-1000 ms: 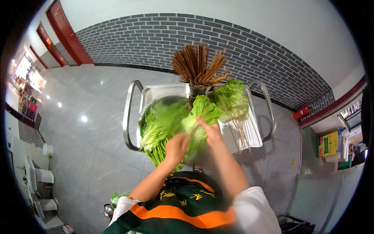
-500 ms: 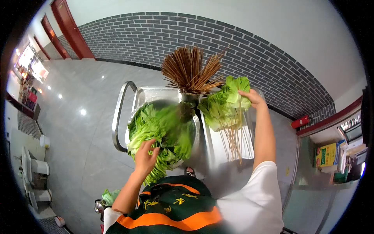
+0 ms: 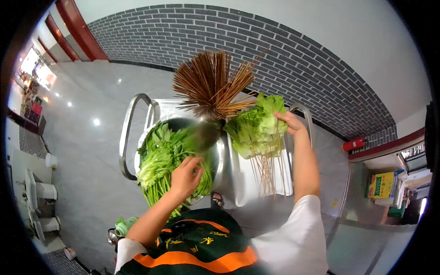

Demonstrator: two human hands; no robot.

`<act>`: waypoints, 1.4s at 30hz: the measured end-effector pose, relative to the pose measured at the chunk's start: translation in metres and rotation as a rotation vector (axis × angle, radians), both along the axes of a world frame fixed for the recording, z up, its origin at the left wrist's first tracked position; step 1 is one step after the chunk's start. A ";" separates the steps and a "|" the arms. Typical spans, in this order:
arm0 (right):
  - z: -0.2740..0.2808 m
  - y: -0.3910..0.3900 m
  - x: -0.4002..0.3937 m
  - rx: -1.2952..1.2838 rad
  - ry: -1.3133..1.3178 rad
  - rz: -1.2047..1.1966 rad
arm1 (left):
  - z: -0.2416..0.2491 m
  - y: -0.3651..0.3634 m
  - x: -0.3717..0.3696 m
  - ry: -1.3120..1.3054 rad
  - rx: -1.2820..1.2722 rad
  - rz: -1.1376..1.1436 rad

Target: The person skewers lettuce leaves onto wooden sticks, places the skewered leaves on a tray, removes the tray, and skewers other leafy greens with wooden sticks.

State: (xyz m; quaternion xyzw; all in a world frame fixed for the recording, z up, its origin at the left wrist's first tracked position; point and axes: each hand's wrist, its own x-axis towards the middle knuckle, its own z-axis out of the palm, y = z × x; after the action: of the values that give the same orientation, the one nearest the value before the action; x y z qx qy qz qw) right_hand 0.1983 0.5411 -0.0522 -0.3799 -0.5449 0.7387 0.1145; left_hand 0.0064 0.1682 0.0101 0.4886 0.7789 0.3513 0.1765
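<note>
A heap of leafy greens [image 3: 158, 156] fills a round metal basin [image 3: 221, 160] on a cart. Over the right part of the greens is my left hand [image 3: 187, 176], its fingers curled inward; whether anything is between them is hidden. My right hand [image 3: 291, 122] grips skewered lettuce [image 3: 261, 121] at its right edge, above a white tray [image 3: 238, 183]. Thin sticks hang down from the lettuce over the tray. Behind the basin, a dense bundle of brown skewers [image 3: 213, 82] fans out of a holder. A dark blurred patch lies between the greens and the bundle.
Curved metal handles rise at the cart's left [image 3: 124, 142] and right [image 3: 307, 117]. A brick-patterned wall [image 3: 275, 59] runs behind it. A red extinguisher [image 3: 353, 144] stands at the right near a doorway. A sandalled foot [image 3: 217, 198] shows below the cart.
My left hand has moved right across the greens, its fingers more curled. My right hand and the lettuce sit slightly lower and further left. The view has shifted a little.
</note>
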 end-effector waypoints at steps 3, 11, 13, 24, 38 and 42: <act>-0.021 0.006 0.002 -0.041 0.061 0.032 | -0.035 0.064 0.014 0.012 0.058 -0.075; -0.015 -0.005 0.005 -0.204 0.011 0.068 | -0.099 0.184 0.054 -0.358 0.112 -0.041; -0.011 -0.010 0.005 -0.175 0.001 0.053 | -0.113 0.194 0.060 -0.480 0.190 -0.029; 0.024 -0.068 -0.002 1.184 -0.411 0.170 | -0.115 0.210 0.066 -0.429 0.334 0.027; 0.019 -0.088 -0.011 1.287 -0.299 0.199 | -0.108 0.210 0.064 -0.519 0.433 -0.027; 0.015 -0.093 -0.011 1.328 -0.304 0.177 | -0.114 0.214 0.066 -0.358 0.467 0.006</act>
State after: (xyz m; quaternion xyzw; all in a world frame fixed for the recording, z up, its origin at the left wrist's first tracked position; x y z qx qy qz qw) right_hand 0.1871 0.4477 -0.0370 -0.2825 -0.9213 0.1933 0.1846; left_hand 0.0729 0.3822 -0.1043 0.4440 0.6348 0.6023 0.1927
